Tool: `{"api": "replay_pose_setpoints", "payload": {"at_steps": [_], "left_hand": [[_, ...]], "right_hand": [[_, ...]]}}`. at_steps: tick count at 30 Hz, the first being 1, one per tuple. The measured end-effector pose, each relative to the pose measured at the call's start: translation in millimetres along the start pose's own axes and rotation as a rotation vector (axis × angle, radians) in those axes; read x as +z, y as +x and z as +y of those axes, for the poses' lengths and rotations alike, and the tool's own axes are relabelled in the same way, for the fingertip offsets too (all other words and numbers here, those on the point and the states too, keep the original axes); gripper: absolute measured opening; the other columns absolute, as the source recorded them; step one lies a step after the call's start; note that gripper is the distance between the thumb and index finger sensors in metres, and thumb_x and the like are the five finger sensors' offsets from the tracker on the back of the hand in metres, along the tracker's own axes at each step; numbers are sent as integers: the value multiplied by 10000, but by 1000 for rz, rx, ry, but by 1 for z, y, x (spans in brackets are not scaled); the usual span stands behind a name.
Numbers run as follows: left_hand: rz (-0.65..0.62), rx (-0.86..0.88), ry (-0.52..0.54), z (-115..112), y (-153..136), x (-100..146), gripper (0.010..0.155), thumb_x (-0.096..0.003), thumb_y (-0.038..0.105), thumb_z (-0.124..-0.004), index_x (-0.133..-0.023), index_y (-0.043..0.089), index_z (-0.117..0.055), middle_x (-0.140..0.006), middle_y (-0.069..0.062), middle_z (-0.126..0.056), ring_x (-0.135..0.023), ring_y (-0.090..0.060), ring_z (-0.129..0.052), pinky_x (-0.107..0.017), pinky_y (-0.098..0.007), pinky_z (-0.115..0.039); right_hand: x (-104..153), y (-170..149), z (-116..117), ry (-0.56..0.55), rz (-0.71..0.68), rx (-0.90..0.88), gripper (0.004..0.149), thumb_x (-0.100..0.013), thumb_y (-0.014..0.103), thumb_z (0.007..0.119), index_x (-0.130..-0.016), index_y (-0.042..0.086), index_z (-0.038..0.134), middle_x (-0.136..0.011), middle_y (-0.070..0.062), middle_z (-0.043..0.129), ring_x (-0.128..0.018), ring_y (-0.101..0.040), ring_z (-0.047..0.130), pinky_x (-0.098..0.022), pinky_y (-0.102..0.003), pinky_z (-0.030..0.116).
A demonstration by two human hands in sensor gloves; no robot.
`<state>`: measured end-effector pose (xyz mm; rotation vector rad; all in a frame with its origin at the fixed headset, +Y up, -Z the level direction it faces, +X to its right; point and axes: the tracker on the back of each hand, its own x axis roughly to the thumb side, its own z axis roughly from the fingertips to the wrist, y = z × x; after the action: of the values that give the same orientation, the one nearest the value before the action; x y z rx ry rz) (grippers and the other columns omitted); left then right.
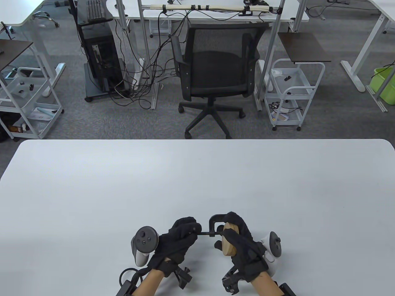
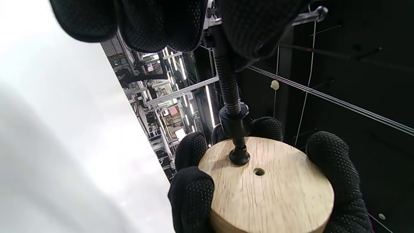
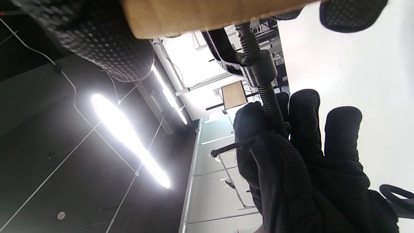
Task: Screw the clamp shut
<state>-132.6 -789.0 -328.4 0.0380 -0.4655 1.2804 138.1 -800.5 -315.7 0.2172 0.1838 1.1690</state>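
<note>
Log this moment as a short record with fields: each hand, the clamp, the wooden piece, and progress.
left hand: grips the clamp's screw at its handle end
right hand: holds the wooden disc, fingers curled round its edge
clamp: black, held above the table, frame arched over the disc
screw: threaded; its tip sits on the disc's flat face, beside a small hole
wooden disc: round, pale, sitting in the clamp's opening
progress: screw tip meets the wood; tightness cannot be told

1. Clamp point(image 1: 216, 226) frame mostly hidden behind right hand point(image 1: 243, 243) & wood disc point(image 1: 230, 243).
2. Screw handle end buried in left hand point(image 1: 179, 239) fingers.
3. Disc cut off at btm edge, left wrist view.
</note>
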Motion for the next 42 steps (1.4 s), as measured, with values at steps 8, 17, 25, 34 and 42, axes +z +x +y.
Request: {"api": "replay_pose_setpoints", "payload": {"at_steps": [8, 17, 25, 34, 42], "left_hand": [[46, -8, -1, 2, -3, 1, 704, -505, 444, -810, -1110, 236, -515, -1112, -200, -535, -957, -472, -626, -616, -610, -679], [220, -80, 6, 5, -13, 2, 629, -517, 622, -707, -518, 74, -1016, -860, -177, -899, -770, -483, -851, -512, -586, -774], [235, 111, -135, -6, -19, 2, 684, -551, 600, -674, -897, 36, -847, -1049, -212, -668, -902, -504, -686, -591, -598, -702], [163, 9, -99, -5, -11, 0, 609, -535, 512, -731, -1068, 228, -651, -1073, -213, -623, -922, -492, -667, -597, -602, -695], [103, 3, -74, -6, -8, 0, 577, -528, 467, -756, -1066, 295, -640, -1086, -204, -604, -937, -477, -660, -606, -607, -689]], "right_hand": [[0, 3, -3, -24, -21, -9, 722, -497, 524, 896, -1053, 217, 554, -1130, 37, 422, -922, -535, 486, -508, -696, 652], [0, 4, -5, -33, -24, -23, 722, -499, 527, 894, -1054, 218, 550, -1131, 39, 418, -923, -534, 484, -509, -695, 652], [0, 4, -3, -6, -30, 11, 728, -475, 506, 928, -1044, 214, 580, -1123, 49, 460, -917, -545, 498, -496, -714, 655], [-1, 3, -4, -7, -36, 18, 715, -470, 509, 935, -1034, 221, 604, -1117, 71, 489, -912, -551, 523, -485, -717, 678], [-1, 4, -3, -4, -40, 2, 717, -477, 517, 924, -1039, 219, 593, -1122, 63, 475, -915, -547, 517, -491, -711, 676]]}}
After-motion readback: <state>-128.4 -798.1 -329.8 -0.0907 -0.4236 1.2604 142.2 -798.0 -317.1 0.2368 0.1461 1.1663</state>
